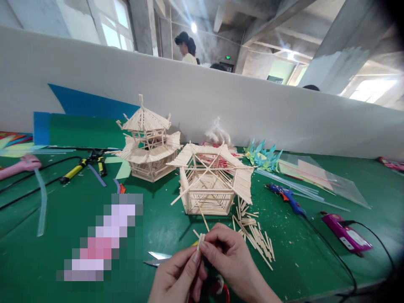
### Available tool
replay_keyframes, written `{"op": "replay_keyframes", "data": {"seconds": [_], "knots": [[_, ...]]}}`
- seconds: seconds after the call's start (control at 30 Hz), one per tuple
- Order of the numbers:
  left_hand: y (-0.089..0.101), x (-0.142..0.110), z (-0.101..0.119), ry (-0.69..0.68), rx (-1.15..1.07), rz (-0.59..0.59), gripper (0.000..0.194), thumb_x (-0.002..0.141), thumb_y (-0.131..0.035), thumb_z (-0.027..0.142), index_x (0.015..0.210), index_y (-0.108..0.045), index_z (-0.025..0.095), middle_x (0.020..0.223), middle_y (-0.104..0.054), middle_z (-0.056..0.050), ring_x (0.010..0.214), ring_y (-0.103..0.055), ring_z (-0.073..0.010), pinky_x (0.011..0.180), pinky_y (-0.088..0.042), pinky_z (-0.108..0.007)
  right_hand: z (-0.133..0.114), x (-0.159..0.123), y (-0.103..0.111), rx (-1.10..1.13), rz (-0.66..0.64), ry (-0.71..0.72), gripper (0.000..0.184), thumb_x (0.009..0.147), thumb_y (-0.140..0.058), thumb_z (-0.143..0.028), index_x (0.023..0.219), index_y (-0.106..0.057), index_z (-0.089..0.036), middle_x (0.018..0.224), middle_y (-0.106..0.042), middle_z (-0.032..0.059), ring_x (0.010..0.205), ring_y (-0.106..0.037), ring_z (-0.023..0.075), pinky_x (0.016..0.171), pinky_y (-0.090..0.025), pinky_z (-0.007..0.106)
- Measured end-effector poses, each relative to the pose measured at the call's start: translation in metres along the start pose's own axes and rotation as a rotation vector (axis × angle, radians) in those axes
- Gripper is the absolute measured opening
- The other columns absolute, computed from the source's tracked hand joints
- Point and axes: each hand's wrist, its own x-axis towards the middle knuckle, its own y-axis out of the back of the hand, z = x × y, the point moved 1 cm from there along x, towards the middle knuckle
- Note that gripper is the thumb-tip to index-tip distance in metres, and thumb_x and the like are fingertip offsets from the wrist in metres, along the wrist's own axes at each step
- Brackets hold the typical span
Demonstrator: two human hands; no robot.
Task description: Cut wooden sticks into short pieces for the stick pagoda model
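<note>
Wooden sticks (201, 240), in the head view, are sitting pinched between your left hand (176, 270) and right hand (225, 249), near the stick frame (210, 206). Scissors (160, 255) are lying beside your left hand, blades parted; careless lowering could be risking a cut. Loosening either pinch could be spilling them.

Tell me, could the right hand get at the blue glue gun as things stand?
Probably yes: only low-lying loose sticks seem to lie between the right hand and the blue glue gun. It would likely have to release the pinched sticks first.
</note>
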Motion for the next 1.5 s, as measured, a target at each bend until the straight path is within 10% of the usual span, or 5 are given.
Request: {"op": "replay_keyframes", "data": {"seconds": [0.73, 1.5], "knots": [[-0.002, -0.002, 0.000, 0.033, -0.014, 0.039, 0.026, 0.065, -0.065, 0.038, 0.057, -0.061, 0.014, 0.043, -0.050, 0.004, 0.035, -0.035, -0.0039, 0.039, -0.025, -0.017, 0.011, -0.001, -0.002, 0.003, 0.001, -0.020, 0.015, 0.074, -0.057, -0.028, 0.067, -0.058, -0.015, 0.064, -0.047, -0.0025, 0.047, -0.049, 0.0079, 0.043, -0.034, 0.021], [-0.008, -0.002, -0.002, 0.238, -0.242, 0.065, 0.019, 0.059, -0.070, 0.029, 0.066, -0.067, 0.011, 0.044, -0.051, 0.003, 0.035, -0.033, -0.0015, 0.038, -0.020, -0.015, 0.009, 0.015, -0.004, 0.149, 0.182, -0.121, 0.025, 0.068, -0.058, -0.030, 0.053, -0.045, -0.016, 0.045, -0.032, -0.0089, 0.043, -0.023, 0.0055, 0.041, -0.018, 0.020]]}}
